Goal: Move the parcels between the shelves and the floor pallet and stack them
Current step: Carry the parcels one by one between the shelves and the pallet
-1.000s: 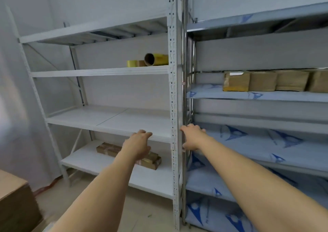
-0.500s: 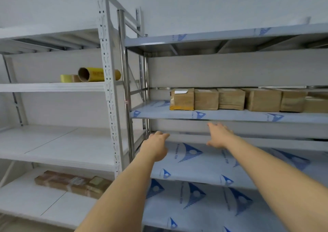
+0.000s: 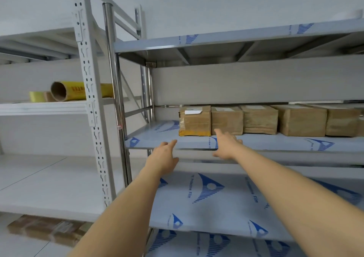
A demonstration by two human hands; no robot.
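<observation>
Head view: both hands, left (image 3: 164, 156) and right (image 3: 226, 144), reach open-fingered (empty) toward the shelved parcels (image 3: 195, 120).

1. Left hand (image 3: 164, 157): bare, no glove, no ring or band seen.
2. Right hand (image 3: 226, 145): bare too, no glove, nothing seen on the fingers (image 3: 217, 132).
3. Left forearm (image 3: 126, 207): bare along its whole visible length, no sleeve, no watch at the wrist.
4. Right forearm (image 3: 295, 197): bare to the frame edge, no sleeve, cuff or strap.
5. Nails too blurred to tell.
</observation>
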